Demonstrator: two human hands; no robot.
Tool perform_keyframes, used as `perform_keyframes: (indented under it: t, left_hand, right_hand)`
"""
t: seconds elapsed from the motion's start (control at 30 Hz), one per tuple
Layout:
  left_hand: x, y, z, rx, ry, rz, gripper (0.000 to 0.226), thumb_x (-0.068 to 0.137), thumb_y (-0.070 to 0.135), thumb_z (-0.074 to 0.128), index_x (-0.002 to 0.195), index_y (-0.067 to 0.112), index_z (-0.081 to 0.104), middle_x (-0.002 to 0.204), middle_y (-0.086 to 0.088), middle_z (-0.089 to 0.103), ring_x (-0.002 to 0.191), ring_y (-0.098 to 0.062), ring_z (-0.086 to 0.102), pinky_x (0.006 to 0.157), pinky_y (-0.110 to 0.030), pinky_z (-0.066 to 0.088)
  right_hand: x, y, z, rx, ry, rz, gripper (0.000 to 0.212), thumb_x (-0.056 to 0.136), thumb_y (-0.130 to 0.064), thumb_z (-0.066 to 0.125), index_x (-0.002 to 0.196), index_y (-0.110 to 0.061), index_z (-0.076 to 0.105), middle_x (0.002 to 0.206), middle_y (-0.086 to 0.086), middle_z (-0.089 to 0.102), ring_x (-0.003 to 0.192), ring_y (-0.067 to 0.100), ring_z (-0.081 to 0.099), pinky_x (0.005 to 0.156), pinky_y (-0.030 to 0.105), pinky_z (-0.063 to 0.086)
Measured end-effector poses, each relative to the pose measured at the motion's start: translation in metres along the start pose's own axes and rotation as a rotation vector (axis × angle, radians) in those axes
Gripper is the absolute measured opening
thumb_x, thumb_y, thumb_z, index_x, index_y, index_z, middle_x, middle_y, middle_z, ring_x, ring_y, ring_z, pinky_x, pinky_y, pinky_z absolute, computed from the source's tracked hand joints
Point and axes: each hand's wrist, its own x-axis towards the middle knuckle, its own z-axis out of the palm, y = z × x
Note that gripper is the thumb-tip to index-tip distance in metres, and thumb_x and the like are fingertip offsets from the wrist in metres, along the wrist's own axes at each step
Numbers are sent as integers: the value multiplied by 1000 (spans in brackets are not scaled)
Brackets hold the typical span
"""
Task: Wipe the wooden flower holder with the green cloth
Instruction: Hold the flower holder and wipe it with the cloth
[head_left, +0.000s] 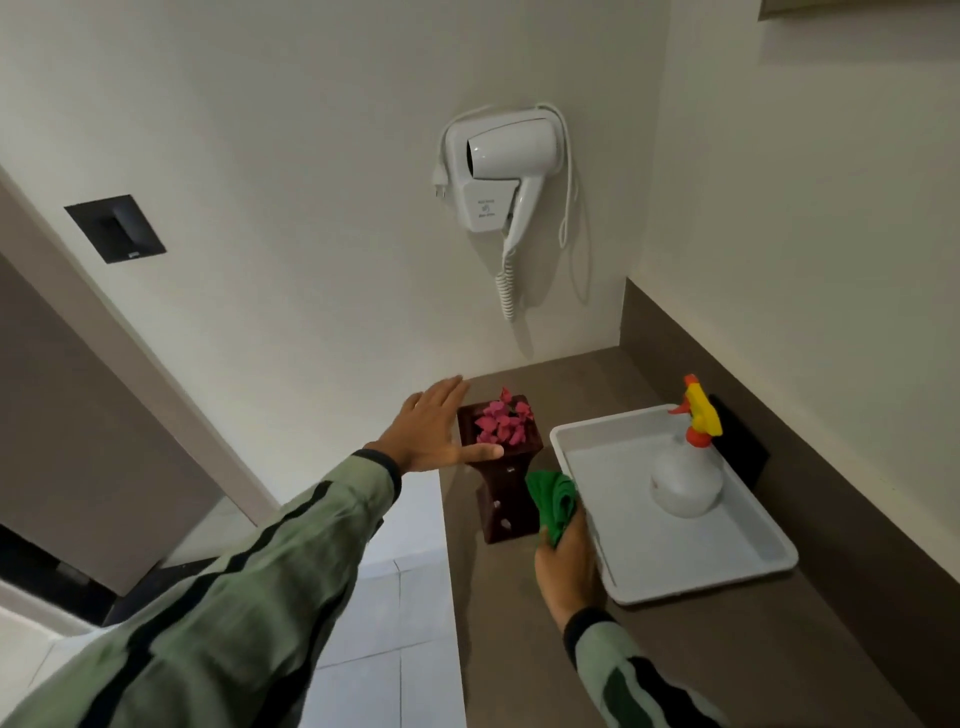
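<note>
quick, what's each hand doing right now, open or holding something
Left hand: open, fingers spread beside the top of the wooden flower holder, holding nothing.
Right hand: closed around the green cloth.

A dark brown wooden flower holder (506, 493) is stood upright on the brown tabletop (675, 654). It is wide at the top, and pink flowers (503, 425) are held in it. A bunched green cloth (551, 499) is seen just beside it.
</note>
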Motion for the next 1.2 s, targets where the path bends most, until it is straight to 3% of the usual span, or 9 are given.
perform_keyframes:
  t: [0.1,0.2,0.37,0.57,0.77,0.9,1.0,1.1,1.2]
  left_hand:
    - [16,-9,4,24,-117,35,124,65,88,51,157,20,4,167,-4,6,153,-24,10,122,-54,10]
    - [25,-16,5,32,-156,92,118,67,86,54,157,22,10,167,-3,11,152,-25,15,122,-54,13]
    - [29,-19,7,-20,-172,109,110,71,81,56,155,20,19,163,-6,26,151,-27,20,120,-55,18]
    - [26,-15,8,-39,-201,108,107,77,76,55,156,18,13,164,-10,20,152,-29,15,122,-55,14]
    - [24,-11,4,-11,-238,101,108,79,76,53,157,18,7,166,-11,10,153,-27,7,123,-51,6]
    - [23,-12,4,-4,-247,95,111,78,78,52,157,18,5,167,-9,8,154,-24,3,123,-50,4]
    - [23,-13,7,-10,-242,86,112,76,80,52,157,18,5,167,-9,8,154,-24,3,123,-50,4]
    - [25,-15,8,-17,-230,92,113,75,81,51,157,18,6,167,-8,8,154,-24,4,123,-50,6]
    - [26,-16,8,-6,-230,94,113,75,81,51,157,18,6,167,-7,9,154,-23,4,123,-51,7]
  right_hand:
    - [-1,-3,16,-3,56,26,79,84,8,59,150,-9,20,153,17,35,140,33,36,115,44,32]
    - [2,-2,31,-33,26,31,80,84,10,56,150,-9,15,156,15,28,143,31,30,117,45,30]
    - [-1,-1,50,-11,45,58,72,86,12,53,149,-6,22,155,17,31,140,33,35,115,40,32]
    - [-16,0,73,-57,68,67,72,86,6,55,148,-6,22,154,18,32,135,36,43,111,44,41]
    - [-39,4,100,-190,-164,-52,74,90,-5,59,150,-19,19,156,5,32,137,25,42,113,35,40]
    - [-42,1,88,-129,-349,-189,69,89,10,52,147,-20,30,158,0,27,144,17,28,114,20,27]
    - [-48,1,67,31,-187,-115,63,89,12,52,145,-10,33,153,10,37,141,24,36,112,25,30]
    - [-47,-1,45,12,26,-46,65,88,8,54,147,-8,30,152,15,37,140,29,37,112,33,32]
    - [-32,-14,37,67,73,80,64,90,4,53,148,-5,25,151,18,38,137,33,39,113,41,36]
